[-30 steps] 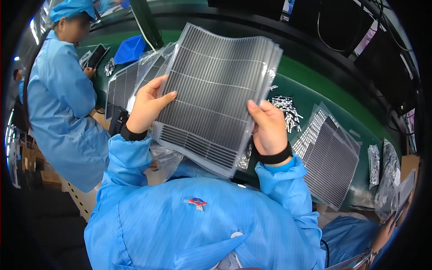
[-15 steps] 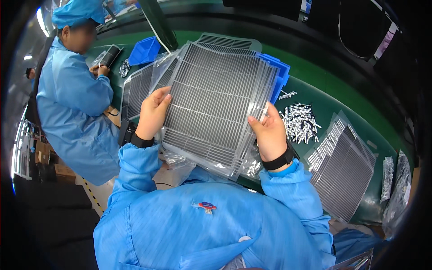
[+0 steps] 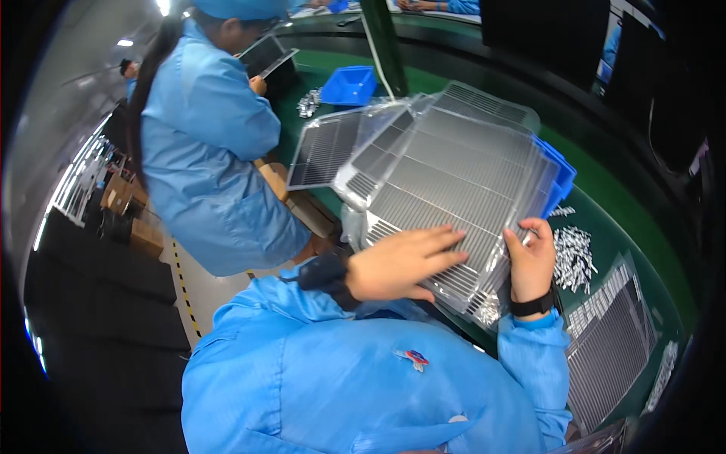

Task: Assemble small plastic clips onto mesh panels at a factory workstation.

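A stack of clear plastic sheets with rows of narrow grey strips [image 3: 461, 170] lies tilted in front of me on other striped sheets. My left hand [image 3: 404, 262] is open, with its fingers stretched across the near part of the top sheet. At the right edge of the stack, my right hand [image 3: 531, 257] grips the sheets between thumb and fingers. Just right of that hand sits a pile of short black-and-white strips [image 3: 575, 261]. Another striped sheet [image 3: 327, 147] lies partly under the stack on the left.
A blue bin [image 3: 560, 178] stands behind the stack, another blue bin [image 3: 349, 85] farther left. At the right lies a striped sheet [image 3: 612, 356] on the green table [image 3: 605, 219]. A co-worker in a blue coat [image 3: 204, 144] works close by on the left.
The striped sheets have gone from being held up in both hands to lying lower on the stack. My left hand has left their left edge and opened over them. The view has turned left.
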The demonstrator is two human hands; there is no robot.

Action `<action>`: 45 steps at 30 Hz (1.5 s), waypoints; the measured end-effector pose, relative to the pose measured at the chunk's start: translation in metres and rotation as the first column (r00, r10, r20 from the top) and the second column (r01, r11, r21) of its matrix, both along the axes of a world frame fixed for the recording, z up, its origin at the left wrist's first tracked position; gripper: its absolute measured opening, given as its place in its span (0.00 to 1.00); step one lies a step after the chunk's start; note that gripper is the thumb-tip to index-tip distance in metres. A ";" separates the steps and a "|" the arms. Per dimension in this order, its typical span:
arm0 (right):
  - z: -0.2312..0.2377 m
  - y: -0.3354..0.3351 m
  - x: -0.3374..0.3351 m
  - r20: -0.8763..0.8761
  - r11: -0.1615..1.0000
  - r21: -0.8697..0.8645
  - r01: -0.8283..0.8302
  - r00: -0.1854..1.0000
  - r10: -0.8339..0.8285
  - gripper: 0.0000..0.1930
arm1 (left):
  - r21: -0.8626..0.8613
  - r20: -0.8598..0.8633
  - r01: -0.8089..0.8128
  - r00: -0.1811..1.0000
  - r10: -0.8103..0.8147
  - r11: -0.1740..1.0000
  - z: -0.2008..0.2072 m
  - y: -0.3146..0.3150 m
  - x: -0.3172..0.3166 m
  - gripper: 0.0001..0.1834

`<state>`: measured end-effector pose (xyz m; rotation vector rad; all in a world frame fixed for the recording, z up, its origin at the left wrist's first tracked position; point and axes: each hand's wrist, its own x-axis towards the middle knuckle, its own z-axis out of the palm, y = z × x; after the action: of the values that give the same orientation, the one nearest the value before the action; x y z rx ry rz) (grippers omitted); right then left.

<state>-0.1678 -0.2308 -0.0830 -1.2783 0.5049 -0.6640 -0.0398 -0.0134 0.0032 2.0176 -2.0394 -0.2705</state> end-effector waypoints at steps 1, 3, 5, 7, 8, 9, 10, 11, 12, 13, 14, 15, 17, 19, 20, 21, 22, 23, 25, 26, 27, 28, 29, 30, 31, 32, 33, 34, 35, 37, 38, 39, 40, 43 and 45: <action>-0.002 -0.002 0.000 -0.027 1.000 -0.023 -0.011 1.000 0.011 0.13 | -0.065 0.054 0.031 0.998 -0.028 0.997 -0.005 0.000 0.000 0.40; -0.005 -0.003 -0.001 -0.021 0.997 -0.079 0.010 1.000 -0.012 0.12 | -0.160 0.073 0.082 0.995 -0.071 0.984 -0.015 0.002 0.001 0.33; -0.006 -0.001 -0.003 0.003 1.000 -0.016 -0.006 1.000 0.006 0.12 | -0.291 0.032 0.103 0.995 -0.098 0.951 -0.019 0.005 0.003 0.26; 0.012 0.010 -0.009 0.167 0.991 0.098 -0.090 0.983 0.073 0.17 | -0.404 0.005 0.095 0.995 -0.101 0.910 -0.023 0.005 0.004 0.23; 0.024 0.016 -0.013 0.202 0.980 0.163 -0.115 0.976 0.081 0.20 | -0.444 -0.001 0.089 0.995 -0.099 0.892 -0.024 0.004 0.003 0.22; 0.034 0.023 -0.014 0.238 0.963 0.224 -0.152 0.966 0.097 0.22 | -0.484 -0.004 0.076 0.996 -0.089 0.872 -0.025 0.004 0.002 0.22; 0.041 0.027 -0.018 0.228 0.966 0.213 -0.150 0.968 0.100 0.26 | -0.486 0.006 0.076 0.996 -0.084 0.870 -0.026 0.003 0.001 0.22; 0.046 0.030 -0.022 0.207 0.969 0.196 -0.153 0.972 0.112 0.28 | -0.486 0.015 0.088 0.996 -0.093 0.870 -0.028 0.002 0.000 0.20; 0.044 0.031 -0.024 0.168 0.969 0.183 -0.166 0.976 0.135 0.29 | -0.487 0.022 0.090 0.996 -0.091 0.869 -0.031 0.002 -0.003 0.19; 0.041 0.031 -0.029 0.127 0.972 0.171 -0.164 0.982 0.143 0.30 | -0.492 0.028 0.092 0.996 -0.090 0.866 -0.034 0.001 -0.004 0.19; 0.033 0.030 -0.033 0.105 0.974 0.155 -0.164 0.983 0.149 0.31 | -0.475 0.001 0.103 0.993 -0.117 0.874 -0.039 0.001 -0.006 0.17; 0.026 0.031 -0.037 0.066 0.989 0.071 -0.132 0.990 0.128 0.30 | -0.458 -0.025 0.111 0.990 -0.137 0.882 -0.041 0.000 -0.006 0.15; 0.029 0.032 -0.046 -0.004 0.957 0.205 -0.207 0.977 0.212 0.30 | -0.475 0.008 0.119 0.991 -0.131 0.872 -0.036 0.003 -0.007 0.14; 0.027 0.036 -0.053 -0.064 0.968 0.142 -0.209 0.973 0.220 0.25 | -0.431 0.060 0.097 0.995 -0.079 0.897 -0.036 0.005 -0.013 0.13; 0.029 0.038 -0.054 -0.066 0.969 0.140 -0.203 0.975 0.213 0.24 | -0.462 0.117 0.102 0.992 -0.053 0.881 -0.033 0.004 -0.015 0.13; 0.029 0.041 -0.057 -0.070 0.971 0.141 -0.194 0.976 0.206 0.24 | -0.465 0.109 0.095 0.993 -0.050 0.880 -0.030 0.004 -0.018 0.13; 0.026 0.042 -0.059 -0.058 0.984 0.096 -0.150 0.986 0.156 0.16 | -0.464 0.015 0.019 1.000 -0.014 0.886 -0.027 0.004 -0.020 0.12; 0.019 0.040 -0.061 -0.067 0.984 0.094 -0.153 0.985 0.159 0.16 | -0.455 -0.079 -0.057 0.997 0.023 0.889 -0.025 0.004 -0.021 0.12; 0.013 0.035 -0.065 -0.157 0.973 0.012 -0.230 0.961 0.229 0.06 | -0.465 -0.162 -0.114 0.986 0.042 0.878 -0.020 0.002 -0.017 0.11; 0.016 0.038 -0.067 -0.168 0.963 0.069 -0.260 0.949 0.268 0.06 | -0.469 -0.235 -0.164 0.970 0.057 0.868 -0.019 0.001 -0.016 0.11; 0.018 0.040 -0.068 -0.171 0.963 0.068 -0.262 0.947 0.270 0.06 | -0.470 -0.238 -0.168 0.970 0.059 0.867 -0.020 0.000 -0.015 0.11; 0.019 0.042 -0.068 -0.205 0.938 0.056 -0.341 0.916 0.345 0.05 | -0.475 -0.287 -0.211 0.955 0.076 0.855 -0.022 -0.001 -0.014 0.10; 0.020 0.042 -0.067 -0.238 0.907 0.045 -0.418 0.877 0.417 0.04 | -0.478 -0.334 -0.254 0.938 0.094 0.841 -0.023 -0.002 -0.013 0.08; 0.014 0.039 -0.069 -0.231 0.903 0.059 -0.425 0.874 0.427 0.04 | -0.440 -0.301 -0.243 0.947 0.114 0.865 -0.023 -0.001 -0.016 0.08; 0.013 0.040 -0.070 -0.229 0.904 0.056 -0.423 0.876 0.424 0.04 | -0.443 -0.298 -0.240 0.948 0.111 0.864 -0.023 -0.001 -0.018 0.08; 0.013 0.042 -0.069 -0.203 0.916 0.056 -0.398 0.893 0.401 0.06 | -0.443 -0.245 -0.224 0.962 0.124 0.868 -0.023 0.000 -0.021 0.09; 0.013 0.042 -0.068 -0.173 0.926 0.057 -0.373 0.910 0.377 0.09 | -0.442 -0.190 -0.208 0.972 0.136 0.872 -0.022 0.000 -0.023 0.09; 0.013 0.042 -0.068 -0.168 0.926 0.051 -0.373 0.911 0.377 0.09 | -0.418 -0.158 -0.200 0.977 0.146 0.886 -0.023 0.000 -0.024 0.10; 0.013 0.043 -0.067 -0.160 0.933 0.073 -0.352 0.920 0.359 0.12 | -0.424 -0.150 -0.197 0.978 0.146 0.884 -0.023 0.001 -0.024 0.10; 0.008 0.042 -0.068 -0.148 0.941 0.084 -0.327 0.930 0.336 0.16 | -0.514 -0.147 -0.153 0.985 0.089 0.844 -0.025 -0.001 -0.022 0.11; 0.003 0.042 -0.069 -0.113 0.949 0.077 -0.305 0.943 0.312 0.18 | -0.522 -0.139 -0.147 0.987 0.087 0.840 -0.025 -0.001 -0.022 0.11; 0.001 0.043 -0.068 -0.077 0.956 0.074 -0.284 0.954 0.289 0.20 | -0.528 -0.161 -0.157 0.983 0.083 0.834 -0.026 0.001 -0.023 0.12; 0.003 0.043 -0.066 -0.069 0.957 0.066 -0.284 0.955 0.288 0.20 | -0.535 -0.183 -0.166 0.980 0.079 0.829 -0.026 0.002 -0.023 0.12; 0.010 0.048 -0.065 -0.017 0.955 0.116 -0.274 0.960 0.278 0.22 | -0.519 -0.196 -0.175 0.977 0.082 0.837 -0.030 0.003 -0.023 0.12; -0.002 0.041 -0.068 -0.022 0.950 0.093 -0.299 0.953 0.302 0.22 | -0.520 -0.190 -0.176 0.978 0.088 0.836 -0.028 0.005 -0.025 0.12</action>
<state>-0.2363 -0.1901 -0.0852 -1.2521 0.3540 -0.3588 -0.0647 -0.0089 -0.0253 1.7062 -1.6291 0.1537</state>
